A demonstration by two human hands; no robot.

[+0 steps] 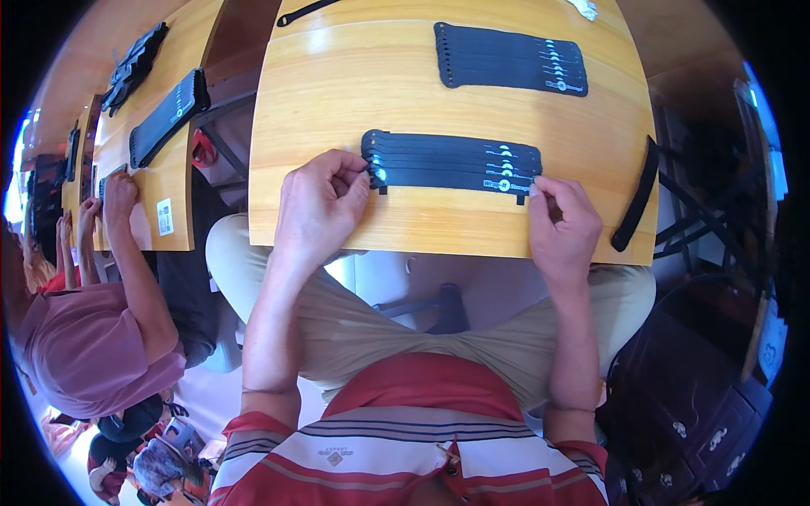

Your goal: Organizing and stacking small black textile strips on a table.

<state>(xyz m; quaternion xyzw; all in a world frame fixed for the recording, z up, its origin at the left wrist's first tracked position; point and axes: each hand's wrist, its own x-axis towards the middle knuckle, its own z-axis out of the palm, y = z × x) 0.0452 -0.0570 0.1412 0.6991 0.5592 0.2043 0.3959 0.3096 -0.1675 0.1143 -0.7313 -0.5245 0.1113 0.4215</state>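
Observation:
In front of me on the wooden table lies an overlapped row of black storage straps (447, 160) with white printing near their right ends. My left hand (321, 202) pinches the left end of the nearest strap, where a small bright spot shines. At the opposite end, my right hand (565, 221) has thumb and finger closed on that strap's right corner. Two short dark tabs stick out below the row. Farther back and to the right sits a second fanned stack of black straps (510, 59), with holes along its left edge.
A loose black strap (634, 194) lies by the table's right edge (651, 110). Another strap (308, 12) and a white scrap (584, 8) are at the far side. On the left, a person in a pink shirt (101, 346) works at another table holding more black straps (170, 118).

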